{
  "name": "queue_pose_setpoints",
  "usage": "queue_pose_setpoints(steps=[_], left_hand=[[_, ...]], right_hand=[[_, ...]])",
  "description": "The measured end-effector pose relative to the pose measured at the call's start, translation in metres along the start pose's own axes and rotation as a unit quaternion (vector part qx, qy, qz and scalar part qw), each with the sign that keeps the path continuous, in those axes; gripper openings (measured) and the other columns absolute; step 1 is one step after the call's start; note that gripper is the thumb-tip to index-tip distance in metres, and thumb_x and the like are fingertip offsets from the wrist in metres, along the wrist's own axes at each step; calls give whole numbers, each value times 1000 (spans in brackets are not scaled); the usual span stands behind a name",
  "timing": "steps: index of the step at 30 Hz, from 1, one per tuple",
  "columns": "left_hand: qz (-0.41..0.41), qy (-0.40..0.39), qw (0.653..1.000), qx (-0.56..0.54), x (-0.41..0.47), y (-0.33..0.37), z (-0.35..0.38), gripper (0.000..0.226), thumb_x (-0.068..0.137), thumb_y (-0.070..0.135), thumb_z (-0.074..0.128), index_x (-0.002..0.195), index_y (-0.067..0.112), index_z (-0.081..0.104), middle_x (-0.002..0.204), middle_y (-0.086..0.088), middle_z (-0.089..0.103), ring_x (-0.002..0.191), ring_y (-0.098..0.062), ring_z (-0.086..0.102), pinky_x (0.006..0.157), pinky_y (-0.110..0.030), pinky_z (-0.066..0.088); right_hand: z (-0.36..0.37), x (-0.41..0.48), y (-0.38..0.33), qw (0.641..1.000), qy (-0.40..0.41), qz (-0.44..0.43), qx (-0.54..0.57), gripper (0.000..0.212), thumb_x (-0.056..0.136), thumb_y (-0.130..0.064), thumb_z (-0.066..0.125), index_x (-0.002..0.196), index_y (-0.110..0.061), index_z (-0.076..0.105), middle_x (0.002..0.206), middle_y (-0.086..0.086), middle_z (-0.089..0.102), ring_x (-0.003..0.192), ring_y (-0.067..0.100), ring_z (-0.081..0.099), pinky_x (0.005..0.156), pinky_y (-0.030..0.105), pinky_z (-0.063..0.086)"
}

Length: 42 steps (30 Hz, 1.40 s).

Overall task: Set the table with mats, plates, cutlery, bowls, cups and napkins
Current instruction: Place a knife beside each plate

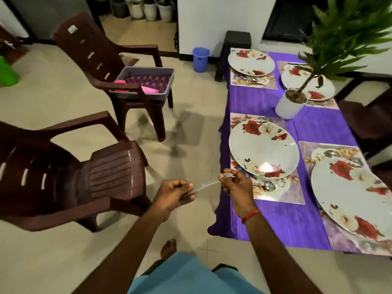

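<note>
At the bottom edge lies a blue-green cloth garment [191, 272] worn by the person, with a bare foot [168, 248] on the pale tiled floor [191, 128] just beyond it. Both forearms reach forward. The left hand [177, 194] is curled round one end of a thin silvery piece of cutlery [206, 185]. The right hand [235, 184], with a red thread band [251, 215] at the wrist, pinches the other end between thumb and fingertips. The piece is blurred, so I cannot tell whether it is a fork or a spoon. It is held in the air over the floor, just beside the near-left side of the worktop [275, 221], which is draped in purple cloth.

The worktop carries floral rectangular mats, each under a round white plate printed with red roses: the near-left plate [264, 148] on the near-left mat [280, 195], the near-right plate [352, 194], the far-left plate [251, 62] and the far-right plate [297, 79], partly hidden by leaves. A metal spoon [269, 185] lies on the near-left mat at the plate's near edge, close to the right hand. A white pot holding a green leafy plant [289, 106] stands between the plates.

To the left stand two dark brown plastic armchairs: the near armchair [63, 170] and the far armchair [101, 54], whose seat holds a grey plastic tub [146, 97] with pink items inside.
</note>
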<state>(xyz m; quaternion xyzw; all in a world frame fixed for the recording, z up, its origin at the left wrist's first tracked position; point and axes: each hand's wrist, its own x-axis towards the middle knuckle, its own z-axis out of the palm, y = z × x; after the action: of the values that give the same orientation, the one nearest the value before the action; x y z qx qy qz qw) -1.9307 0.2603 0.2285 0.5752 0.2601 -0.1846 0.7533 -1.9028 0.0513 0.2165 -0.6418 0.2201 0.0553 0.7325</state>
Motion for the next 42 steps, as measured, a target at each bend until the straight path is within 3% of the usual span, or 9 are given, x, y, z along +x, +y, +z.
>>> queue_pose_setpoints(steps=[9, 15, 20, 23, 28, 33, 37, 42], left_hand=[[-2, -116, 988, 101, 29, 17, 11, 13, 88, -7, 72, 99, -1, 73, 85, -15, 76, 79, -25, 76, 71, -26, 62], [-29, -161, 974, 154, 42, 2, 39, 14, 88, -7, 72, 102, -2, 72, 93, -24, 75, 79, -29, 76, 75, -31, 64], [-53, -196, 956, 214, 55, -10, 72, 15, 87, 4, 78, 102, 3, 75, 93, -16, 78, 76, -25, 76, 78, -38, 65], [-52, -187, 943, 271, 60, -17, 81, 9, 86, 9, 80, 95, 6, 77, 86, -10, 79, 74, -21, 75, 69, -30, 64], [-67, -173, 928, 324, 76, -31, 98, 12, 83, 17, 84, 91, 10, 78, 81, -1, 79, 81, -22, 76, 70, -29, 63], [-59, -174, 915, 358, 91, -40, 119, 7, 84, 16, 84, 88, 15, 78, 88, 0, 77, 87, -20, 74, 73, -29, 63], [-32, -172, 906, 386, 104, -46, 134, 9, 84, 17, 84, 86, 22, 77, 90, 4, 77, 86, -16, 72, 66, -24, 61], [22, -169, 876, 451, 122, -57, 147, 17, 83, 20, 85, 99, 18, 80, 88, 12, 75, 85, -10, 72, 69, -22, 59]], right_hand=[[9, -9, -3, 992, 103, -31, 67, 36, 90, 0, 71, 123, -9, 60, 85, 6, 72, 80, 22, 67, 68, 32, 58], [-17, -23, 8, 983, 160, -26, 91, 43, 87, 3, 73, 122, -14, 56, 106, 20, 70, 91, 31, 71, 73, 39, 62], [-53, -21, 12, 969, 224, -19, 101, 47, 86, 4, 74, 124, -19, 57, 105, 15, 73, 94, 26, 75, 71, 35, 62], [-72, -15, 15, 957, 275, -11, 96, 46, 86, 3, 74, 120, -22, 58, 99, 17, 73, 89, 27, 74, 72, 37, 62], [-107, 5, 37, 941, 330, 26, 64, 49, 84, -3, 79, 127, -16, 58, 94, 21, 71, 82, 28, 73, 75, 41, 63], [-131, 25, 58, 932, 357, 62, -9, 53, 79, -12, 86, 126, -14, 63, 75, -2, 75, 70, 17, 71, 81, 45, 62], [-147, 40, 64, 926, 367, 83, -36, 48, 75, -17, 89, 118, -15, 68, 88, 3, 76, 81, 23, 73, 82, 45, 62], [-161, 58, 67, 924, 365, 86, -73, 37, 75, -19, 89, 105, -23, 67, 88, 1, 76, 76, 21, 74, 76, 45, 63]])
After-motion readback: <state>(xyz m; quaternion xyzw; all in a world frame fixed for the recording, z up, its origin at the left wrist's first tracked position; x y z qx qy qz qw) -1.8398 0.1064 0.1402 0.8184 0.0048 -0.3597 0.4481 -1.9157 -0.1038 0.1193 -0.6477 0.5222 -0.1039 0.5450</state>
